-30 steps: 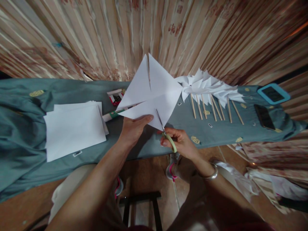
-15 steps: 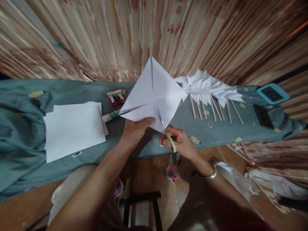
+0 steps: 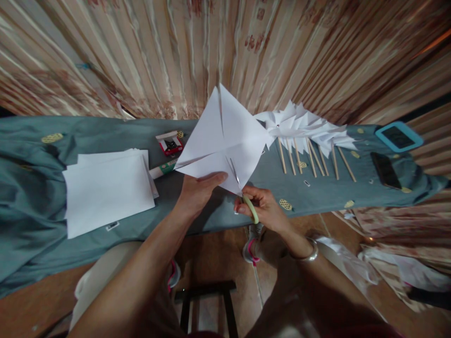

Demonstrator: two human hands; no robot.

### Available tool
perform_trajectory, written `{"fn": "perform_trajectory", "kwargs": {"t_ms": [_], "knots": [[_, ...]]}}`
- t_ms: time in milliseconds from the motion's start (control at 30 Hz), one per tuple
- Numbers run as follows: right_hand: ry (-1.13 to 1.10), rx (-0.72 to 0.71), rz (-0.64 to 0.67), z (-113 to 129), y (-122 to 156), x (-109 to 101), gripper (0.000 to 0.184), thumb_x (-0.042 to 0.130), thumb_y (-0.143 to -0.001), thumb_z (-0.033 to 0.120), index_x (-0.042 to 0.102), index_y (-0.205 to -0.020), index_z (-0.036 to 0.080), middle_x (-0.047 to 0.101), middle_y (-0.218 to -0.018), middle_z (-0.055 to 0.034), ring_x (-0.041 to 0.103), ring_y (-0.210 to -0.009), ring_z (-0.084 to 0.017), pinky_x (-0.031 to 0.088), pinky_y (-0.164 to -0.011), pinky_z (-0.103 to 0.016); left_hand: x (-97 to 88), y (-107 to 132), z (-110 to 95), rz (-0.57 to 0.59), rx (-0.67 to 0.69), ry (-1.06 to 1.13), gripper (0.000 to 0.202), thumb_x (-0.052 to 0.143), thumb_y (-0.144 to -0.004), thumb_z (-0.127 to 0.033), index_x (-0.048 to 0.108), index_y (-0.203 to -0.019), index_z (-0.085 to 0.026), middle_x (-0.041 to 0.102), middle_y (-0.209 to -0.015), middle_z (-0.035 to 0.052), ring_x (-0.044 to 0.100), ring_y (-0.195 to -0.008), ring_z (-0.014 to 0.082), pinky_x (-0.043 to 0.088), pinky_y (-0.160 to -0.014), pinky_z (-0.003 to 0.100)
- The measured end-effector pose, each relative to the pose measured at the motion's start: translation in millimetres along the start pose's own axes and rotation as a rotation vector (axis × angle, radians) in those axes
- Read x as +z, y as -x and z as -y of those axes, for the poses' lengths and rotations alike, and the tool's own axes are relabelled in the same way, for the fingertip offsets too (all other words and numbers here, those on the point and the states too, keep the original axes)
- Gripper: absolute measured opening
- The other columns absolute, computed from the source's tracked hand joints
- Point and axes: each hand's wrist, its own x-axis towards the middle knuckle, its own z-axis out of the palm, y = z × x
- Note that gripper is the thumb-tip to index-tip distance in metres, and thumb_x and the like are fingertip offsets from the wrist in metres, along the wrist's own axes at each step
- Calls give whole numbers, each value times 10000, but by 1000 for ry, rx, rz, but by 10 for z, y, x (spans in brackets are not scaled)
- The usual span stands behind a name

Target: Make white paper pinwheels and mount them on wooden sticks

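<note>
A square of white paper (image 3: 239,122) is held up cornerwise over the table, with slits running from its top and left corners toward the middle. My left hand (image 3: 199,190) pinches its lower left edge, thumb on top and fingers hidden underneath. In my right hand (image 3: 262,206) is a pair of scissors (image 3: 251,209) with pale green handles. Their blades lie along the paper from its bottom corner, pointing toward the centre. Just right of the paper, several white paper pinwheels (image 3: 299,123) on wooden sticks (image 3: 312,159) lie overlapping in a row.
A stack of white paper sheets (image 3: 109,192) lies at left on the green tablecloth (image 3: 31,188). Nearby are a small open red box (image 3: 171,143) of dark items and a white-and-green tube (image 3: 160,171). A blue-framed tablet (image 3: 399,136) and a dark phone (image 3: 385,170) rest at right. Curtains hang behind.
The top of the paper has tipped very slightly left, and its top slit gapes a little wider. Both hands and the scissors stay almost where they were.
</note>
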Motion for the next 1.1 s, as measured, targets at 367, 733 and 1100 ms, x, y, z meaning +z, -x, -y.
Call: {"fn": "perform_trajectory", "kwargs": {"t_ms": [367, 733, 1100], "knots": [[-56, 27, -4, -15, -10, 10, 425, 766, -664, 553, 579, -705, 173, 425, -549, 67, 307, -511, -71, 258, -482, -213, -11, -12, 14, 11, -3, 21, 231, 778, -550, -190, 683, -760, -188, 710, -790, 7, 640, -745, 166, 537, -762, 315], [-106, 66, -3, -47, -15, 25, 423, 787, -643, 533, 598, -724, 164, 491, -584, 52, 341, -520, -71, 257, -485, -214, -9, -13, 11, -4, 6, 41, 297, 793, -515, -185, 691, -794, -175, 719, -794, 7, 633, -738, 151, 538, -745, 289], [-73, 77, -48, -94, -20, 25, 471, 760, -631, 613, 584, -661, 178, 449, -539, 54, 343, -527, -86, 262, -490, -225, -14, -18, 19, 2, 10, 32, 251, 791, -524, -188, 695, -755, -173, 718, -763, 15, 635, -719, 161, 539, -728, 295]]}}
